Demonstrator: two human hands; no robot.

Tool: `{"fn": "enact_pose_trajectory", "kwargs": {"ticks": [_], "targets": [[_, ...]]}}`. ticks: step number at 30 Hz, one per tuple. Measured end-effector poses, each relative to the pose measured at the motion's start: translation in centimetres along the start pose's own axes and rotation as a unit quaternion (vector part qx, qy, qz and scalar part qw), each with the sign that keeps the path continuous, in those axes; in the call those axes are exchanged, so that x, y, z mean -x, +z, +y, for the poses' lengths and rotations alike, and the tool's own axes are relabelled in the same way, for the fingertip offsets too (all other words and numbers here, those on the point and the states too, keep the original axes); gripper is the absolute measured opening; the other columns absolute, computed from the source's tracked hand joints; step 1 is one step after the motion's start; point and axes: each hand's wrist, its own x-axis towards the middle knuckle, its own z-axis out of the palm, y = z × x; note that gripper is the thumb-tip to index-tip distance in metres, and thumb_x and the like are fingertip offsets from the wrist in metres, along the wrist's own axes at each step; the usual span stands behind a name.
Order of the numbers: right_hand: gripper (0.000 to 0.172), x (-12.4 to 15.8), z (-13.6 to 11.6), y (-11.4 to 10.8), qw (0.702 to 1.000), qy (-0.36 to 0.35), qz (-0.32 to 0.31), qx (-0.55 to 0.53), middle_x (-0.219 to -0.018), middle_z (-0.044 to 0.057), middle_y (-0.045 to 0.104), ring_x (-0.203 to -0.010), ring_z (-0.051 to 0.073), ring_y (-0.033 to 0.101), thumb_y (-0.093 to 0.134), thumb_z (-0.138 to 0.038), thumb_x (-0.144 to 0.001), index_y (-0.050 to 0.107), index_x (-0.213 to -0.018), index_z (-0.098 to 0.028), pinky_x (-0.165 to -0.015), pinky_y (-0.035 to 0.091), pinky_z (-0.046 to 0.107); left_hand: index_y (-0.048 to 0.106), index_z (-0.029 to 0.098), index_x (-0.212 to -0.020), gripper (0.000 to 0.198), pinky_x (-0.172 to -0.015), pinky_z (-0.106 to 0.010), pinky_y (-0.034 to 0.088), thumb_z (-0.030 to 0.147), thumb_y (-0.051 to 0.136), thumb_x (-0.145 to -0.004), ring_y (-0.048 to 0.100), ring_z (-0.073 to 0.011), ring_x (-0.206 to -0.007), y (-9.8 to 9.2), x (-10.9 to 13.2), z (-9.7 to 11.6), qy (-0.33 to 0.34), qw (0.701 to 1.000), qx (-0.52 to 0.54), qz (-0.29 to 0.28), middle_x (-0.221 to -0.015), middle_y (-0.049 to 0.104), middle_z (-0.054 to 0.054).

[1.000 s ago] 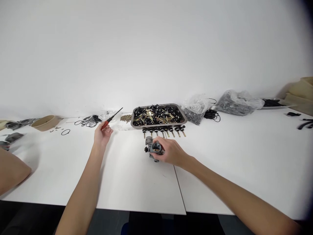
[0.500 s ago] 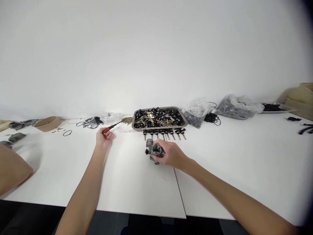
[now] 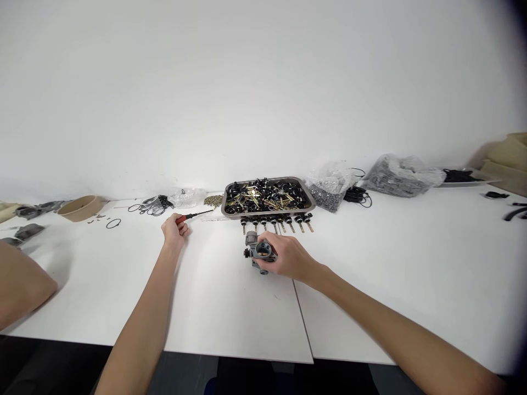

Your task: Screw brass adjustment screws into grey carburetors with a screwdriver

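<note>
My left hand [image 3: 175, 232] is closed around the red handle of a screwdriver [image 3: 190, 216]; its dark shaft points right, with the tip near a small heap of brass-coloured parts [image 3: 213, 200]. In my right hand [image 3: 288, 255] is a grey metal carburetor [image 3: 252, 239], gripped from its right side on the table, its round bore facing up. A black knob sticks out on its left. Just beyond it lies a row of several black-capped brass screws [image 3: 290, 223]. Behind that row stands a metal tray [image 3: 269, 214] heaped with black and brass-coloured parts.
Right of the tray are a clear bag of small dark parts [image 3: 329, 189], coiled black cords [image 3: 357, 195] and a larger bag of grey parts [image 3: 399, 176]. Leftward lie black rings [image 3: 113, 223] and a tan bowl [image 3: 80, 208]. Another person's arm [image 3: 24, 285] rests at the left edge.
The screwdriver has turned in my left hand, its shaft now lying flatter and its tip slightly lower and farther right. My right hand and the carburetor have hardly moved.
</note>
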Motion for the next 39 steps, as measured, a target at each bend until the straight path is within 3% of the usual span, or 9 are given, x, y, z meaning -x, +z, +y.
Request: {"fn": "enact_pose_trajectory", "kwargs": {"ticks": [8,11,14,18,23,27,31,35,39], "targets": [[0.03,-0.2,-0.3,-0.4,1.0,0.013,-0.013,0.004,-0.075,-0.003,0.062,-0.054,0.01,0.051,0.068,-0.033,-0.079,0.051,-0.1,-0.02,-0.054,0.035,0.023,0.033,0.021,-0.063,0.027,-0.033,-0.022,0.02,0.019,0.059,-0.058,0.02,-0.0036,-0.034,-0.3,-0.4,-0.4,-0.004,1.0,-0.005,0.006,-0.046,0.028,0.009],[0.029,-0.4,-0.7,-1.1,0.999,0.029,-0.036,-0.016,-0.062,-0.006,0.049,-0.05,0.01,0.041,0.064,-0.04,-0.082,0.051,-0.099,-0.021,-0.05,0.03,0.023,0.033,0.021,-0.064,0.027,-0.033,-0.023,0.02,0.019,0.06,-0.058,0.02,-0.0036,-0.034,-0.4,-0.6,-0.5,-0.002,1.0,-0.002,0.009,-0.046,0.028,0.009],[0.023,-1.0,-0.9,-1.8,0.994,0.089,-0.016,-0.056,-0.057,-0.007,0.038,-0.049,0.01,0.036,0.051,-0.044,-0.091,0.049,-0.096,-0.021,-0.048,0.027,0.023,0.034,0.021,-0.065,0.029,-0.033,-0.023,0.02,0.019,0.061,-0.057,0.021,-0.0031,-0.034,-0.6,-0.7,-0.5,0.003,1.0,0.004,0.013,-0.047,0.033,0.009],[0.017,-3.2,-0.2,-3.0,0.987,0.154,0.027,-0.023,-0.057,-0.006,0.044,-0.05,0.01,0.042,0.048,-0.036,-0.093,0.051,-0.086,-0.021,-0.052,0.031,0.024,0.034,0.021,-0.067,0.031,-0.034,-0.023,0.019,0.018,0.063,-0.056,0.021,-0.0029,-0.034,-0.9,-0.9,-0.6,0.006,1.0,0.019,0.021,-0.048,0.032,0.01],[0.01,-8.5,1.1,-3.9,0.987,0.153,-0.026,0.045,-0.067,-0.002,0.057,-0.058,0.013,0.051,0.049,-0.027,-0.089,0.057,-0.086,-0.02,-0.056,0.036,0.025,0.034,0.021,-0.066,0.031,-0.034,-0.023,0.015,0.017,0.063,-0.055,0.021,-0.0025,-0.034,-1.3,-1.2,-0.7,0.005,0.999,0.035,0.031,-0.048,0.037,0.009],[0.011,-13.8,2.2,-2.0,0.987,0.135,-0.058,0.063,-0.085,0.003,0.065,-0.072,0.014,0.058,0.051,-0.022,-0.087,0.061,-0.091,-0.018,-0.063,0.042,0.026,0.034,0.022,-0.067,0.032,-0.035,-0.022,0.015,0.018,0.063,-0.054,0.02,-0.0025,-0.033,-1.4,-1.3,-0.6,0.001,0.998,0.046,0.033,-0.047,0.032,0.011],[0.015,-18.0,3.5,1.9,0.984,0.124,-0.077,0.097,-0.099,0.008,0.066,-0.09,0.017,0.06,0.052,-0.017,-0.091,0.063,-0.099,-0.013,-0.081,0.048,0.03,0.035,0.021,-0.068,0.031,-0.035,-0.022,0.015,0.019,0.063,-0.055,0.02,-0.002,-0.033,-1.5,-1.4,-0.6,-0.001,0.998,0.051,0.03,-0.047,0.033,0.011],[0.026,-20.2,4.6,5.7,0.976,0.122,-0.125,0.129,-0.117,0.009,0.06,-0.105,0.02,0.06,0.057,-0.031,-0.095,0.061,-0.114,-0.013,-0.092,0.051,0.041,0.034,0.022,-0.067,0.03,-0.035,-0.023,0.014,0.019,0.062,-0.055,0.021,-0.0028,-0.033,-1.7,-1.7,-0.6,-0.003,0.998,0.052,0.031,-0.046,0.032,0.01],[0.032,-21.3,5.4,7.4,0.964,0.149,-0.167,0.145,-0.123,0.01,0.058,-0.107,0.021,0.059,0.057,-0.035,-0.096,0.058,-0.122,-0.015,-0.092,0.053,0.042,0.032,0.022,-0.066,0.033,-0.036,-0.023,0.014,0.018,0.063,-0.055,0.021,-0.0026,-0.034,-2.0,-2.0,-0.7,-0.009,0.998,0.056,0.032,-0.046,0.029,0.011]]}}
